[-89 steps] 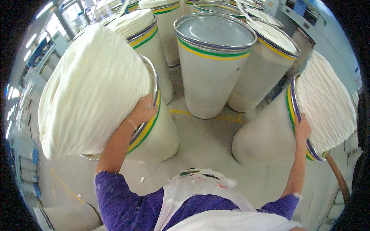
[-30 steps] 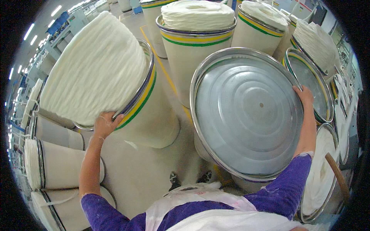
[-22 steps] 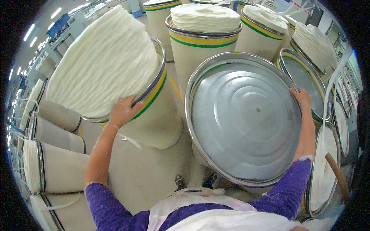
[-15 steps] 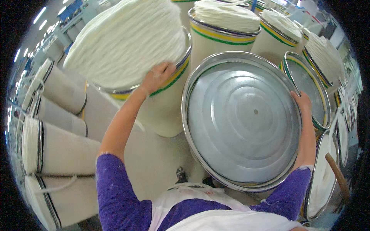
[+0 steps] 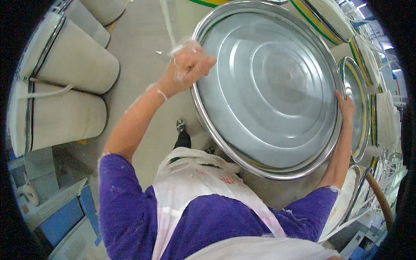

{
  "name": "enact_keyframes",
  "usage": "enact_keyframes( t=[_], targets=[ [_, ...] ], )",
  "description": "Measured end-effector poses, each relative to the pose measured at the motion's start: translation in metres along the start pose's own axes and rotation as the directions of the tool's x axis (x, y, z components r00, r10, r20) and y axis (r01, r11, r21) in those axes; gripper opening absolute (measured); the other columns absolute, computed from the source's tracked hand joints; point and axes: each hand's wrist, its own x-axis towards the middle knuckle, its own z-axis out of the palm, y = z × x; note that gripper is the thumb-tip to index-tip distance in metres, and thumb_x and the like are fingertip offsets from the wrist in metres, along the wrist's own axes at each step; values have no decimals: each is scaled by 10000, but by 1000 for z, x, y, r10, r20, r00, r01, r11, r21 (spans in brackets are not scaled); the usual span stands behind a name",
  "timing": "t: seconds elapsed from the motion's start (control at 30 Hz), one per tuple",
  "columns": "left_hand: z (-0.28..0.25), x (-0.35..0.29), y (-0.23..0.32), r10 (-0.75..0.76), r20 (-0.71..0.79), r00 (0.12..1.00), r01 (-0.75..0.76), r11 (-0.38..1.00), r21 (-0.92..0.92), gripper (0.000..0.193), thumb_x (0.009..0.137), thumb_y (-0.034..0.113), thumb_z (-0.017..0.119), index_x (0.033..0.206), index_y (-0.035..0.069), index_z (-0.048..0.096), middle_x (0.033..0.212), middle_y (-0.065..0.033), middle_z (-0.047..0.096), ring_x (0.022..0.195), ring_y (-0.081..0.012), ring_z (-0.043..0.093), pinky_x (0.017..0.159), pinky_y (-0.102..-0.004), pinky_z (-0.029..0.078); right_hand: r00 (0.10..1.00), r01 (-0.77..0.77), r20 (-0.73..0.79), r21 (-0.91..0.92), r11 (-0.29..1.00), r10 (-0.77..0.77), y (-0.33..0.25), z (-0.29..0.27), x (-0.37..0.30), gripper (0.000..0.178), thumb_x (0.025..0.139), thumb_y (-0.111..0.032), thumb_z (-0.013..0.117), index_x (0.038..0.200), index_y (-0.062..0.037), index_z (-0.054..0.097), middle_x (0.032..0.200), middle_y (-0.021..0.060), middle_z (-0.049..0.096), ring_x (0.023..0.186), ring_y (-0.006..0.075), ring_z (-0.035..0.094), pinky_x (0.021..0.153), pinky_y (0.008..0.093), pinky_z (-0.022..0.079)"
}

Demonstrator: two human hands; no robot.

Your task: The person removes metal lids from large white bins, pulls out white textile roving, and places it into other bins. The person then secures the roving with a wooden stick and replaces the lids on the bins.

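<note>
A large round can with a shiny steel rim (image 5: 200,100) tilts in front of me, a grey ringed metal plate (image 5: 277,82) lying just inside it. My right hand (image 5: 345,106) is closed around the can's right rim, fingers hooked over the edge. At the can's left rim, my left hand (image 5: 187,67) is closed in a fist, with wisps of white fibre around the fingers. A thin white fibre strand (image 5: 167,21) runs from the upper edge down to this fist. The palm side of the fist is hidden.
Several pale cans (image 5: 80,56) stand at the left. On the right, another can with a grey plate (image 5: 357,104) touches my can's side, and cans filled with white fibre (image 5: 385,119) crowd behind. A brown curved bar (image 5: 381,201) is at lower right; blue-and-grey machinery (image 5: 65,219) lower left.
My left hand has left the rim of the full fibre can and come back toward me, now with a strand at it. The view has tilted down; my right hand stays on the rim.
</note>
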Motion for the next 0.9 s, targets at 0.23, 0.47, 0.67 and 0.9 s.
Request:
enact_keyframes(
  t=[0.23, 0.47, 0.67, 0.9],
  targets=[
    [2, -27, 18, 18, -106, 994, -26, 997, -69, 466, 943, 250, 403, 524, 59, 474, 528, -43, 482, 583, -219, 456, 704, -342, 399, 999, -51, 10, 49, 998, 51, -15, -24, -44, 773, 780, -673, 467, 1164, -10, 570, 1125, 224, 592, 1068, 383, 553, 907, 448, 415],
    [-25, 6, 4, 1, -38, 999, -8, 982, -187, 485, 921, 225, 406, 464, 72, 464, 479, -29, 491, 525, -170, 441, 741, -325, 387, 998, -60, 2, 182, 981, 60, -15, -48, -80, 669, 810, -594, 489, 1055, 17, 608, 1016, 250, 622, 970, 401, 590, 840, 463, 447],
    [-73, 25, 21, -545, 100, 832, 549, 836, -15, 512, 900, 356, 479, 498, 42, 519, 481, -28, 500, 530, -119, 488, 671, -288, 435, 996, -1, 81, 256, 967, -20, -37, -74, -102, 684, 829, -571, 482, 1044, 70, 589, 1028, 273, 611, 991, 406, 583, 859, 458, 436],
    [-103, 49, 60, -501, 242, 831, 326, 791, 518, 437, 804, 384, 651, 1066, 37, 607, 1083, -108, 628, 973, -243, 587, 825, -326, 457, 882, 168, 156, 778, 605, -445, -80, -105, -144, 666, 889, -524, 464, 1174, 77, 507, 1099, 228, 593, 1029, 303, 562, 904, 388, 408]
  ],
)
